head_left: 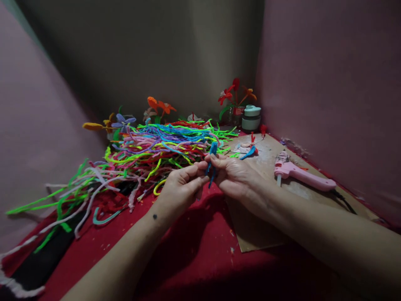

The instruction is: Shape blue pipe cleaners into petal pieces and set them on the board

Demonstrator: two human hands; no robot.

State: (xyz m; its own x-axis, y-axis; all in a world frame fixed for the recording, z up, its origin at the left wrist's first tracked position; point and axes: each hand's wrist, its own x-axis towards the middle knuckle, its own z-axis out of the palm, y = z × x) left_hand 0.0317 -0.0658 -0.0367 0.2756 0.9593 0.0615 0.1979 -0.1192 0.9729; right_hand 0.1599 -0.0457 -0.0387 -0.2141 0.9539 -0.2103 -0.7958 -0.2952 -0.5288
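Observation:
Between my two hands is a blue pipe cleaner [213, 148], bent into a loop at the top with its ends hanging down. My left hand [188, 180] pinches it from the left with thumb and forefinger. From the right, my right hand [233, 175] closes its fingertips on it just below the loop. Behind my hands spreads a large heap of coloured pipe cleaners [163, 144]. Another blue pipe cleaner piece [249, 153], shaped like a petal, lies on the board [266, 234] beyond my right hand.
A pink glue gun [302, 175] rests on the board at the right, its cord trailing toward the wall. At the back stand a lidded pale green jar [251, 118] and red pipe cleaner flowers [227, 95]. Orange flowers [161, 105] rise behind the heap. Red cloth [188, 255] covers the table.

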